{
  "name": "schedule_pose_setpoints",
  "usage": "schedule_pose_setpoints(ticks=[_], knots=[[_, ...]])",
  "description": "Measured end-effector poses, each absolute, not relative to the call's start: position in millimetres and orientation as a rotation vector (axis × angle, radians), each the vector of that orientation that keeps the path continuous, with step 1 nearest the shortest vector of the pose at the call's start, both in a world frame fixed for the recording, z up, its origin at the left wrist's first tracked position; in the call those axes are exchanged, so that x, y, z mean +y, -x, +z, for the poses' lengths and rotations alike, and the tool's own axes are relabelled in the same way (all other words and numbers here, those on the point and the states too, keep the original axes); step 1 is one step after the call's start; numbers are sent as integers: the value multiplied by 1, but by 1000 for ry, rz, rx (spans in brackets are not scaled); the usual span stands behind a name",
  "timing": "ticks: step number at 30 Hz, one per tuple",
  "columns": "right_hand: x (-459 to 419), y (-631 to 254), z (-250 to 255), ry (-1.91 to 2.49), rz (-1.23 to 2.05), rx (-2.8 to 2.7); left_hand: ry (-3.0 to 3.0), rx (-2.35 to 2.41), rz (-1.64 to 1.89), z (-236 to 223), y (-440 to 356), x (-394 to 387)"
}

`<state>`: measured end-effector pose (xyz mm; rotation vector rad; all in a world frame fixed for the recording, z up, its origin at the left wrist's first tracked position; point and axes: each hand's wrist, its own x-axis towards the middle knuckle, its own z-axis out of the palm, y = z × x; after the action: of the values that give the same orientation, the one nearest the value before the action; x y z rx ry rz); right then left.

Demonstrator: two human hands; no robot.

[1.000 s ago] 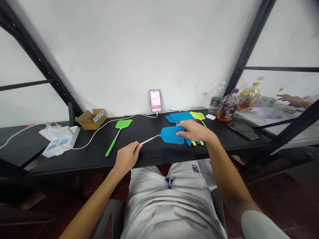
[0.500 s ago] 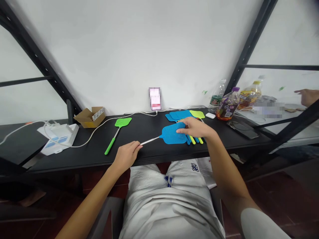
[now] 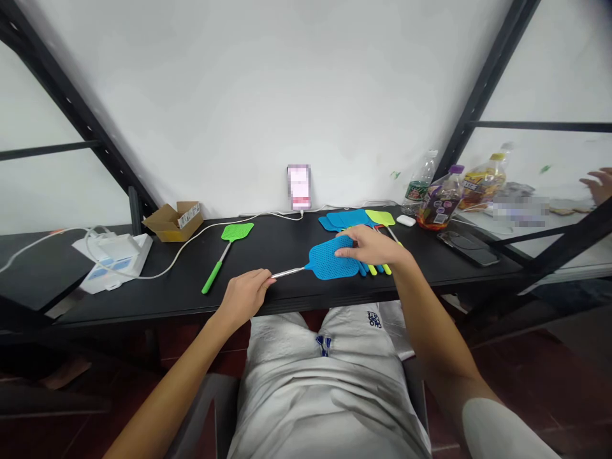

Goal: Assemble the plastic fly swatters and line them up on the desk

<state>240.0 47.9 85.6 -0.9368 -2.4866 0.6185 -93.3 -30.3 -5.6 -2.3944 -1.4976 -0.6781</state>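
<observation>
A blue fly swatter (image 3: 329, 260) is held level between both hands above the front of the black table. My left hand (image 3: 247, 294) is closed round the handle end, hiding the grip; a length of silver shaft shows beyond the fingers. With thumb and fingers, my right hand (image 3: 370, 247) pinches the far edge of the perforated blue head. Behind it lies a pile of blue swatters (image 3: 351, 218) with a yellow-green swatter (image 3: 381, 218) at its right, partly covered by my hand. A green fly swatter (image 3: 224, 255) rests alone to the left.
A phone (image 3: 299, 187) leans on the wall with a white cable. At left are an open cardboard box (image 3: 174, 223) and a white box (image 3: 117, 258). Bottles (image 3: 440, 197), a white case (image 3: 406, 220) and a dark phone (image 3: 468, 248) occupy the right. Another person's hand (image 3: 599, 185) shows beyond the rack.
Both hands keep their hold on the blue swatter, which has barely shifted. The other person's hand at far right has changed pose. The view has tilted slightly.
</observation>
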Motion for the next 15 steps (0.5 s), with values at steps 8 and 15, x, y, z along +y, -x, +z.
schedule_pose_setpoints(ticks=[8, 15], knots=[[48, -236, 85, 971, 726, -2432, 2341, -1440, -687, -10, 94, -30], [49, -233, 83, 972, 1071, -2279, 2376, -1425, -730, -9, 92, -31]])
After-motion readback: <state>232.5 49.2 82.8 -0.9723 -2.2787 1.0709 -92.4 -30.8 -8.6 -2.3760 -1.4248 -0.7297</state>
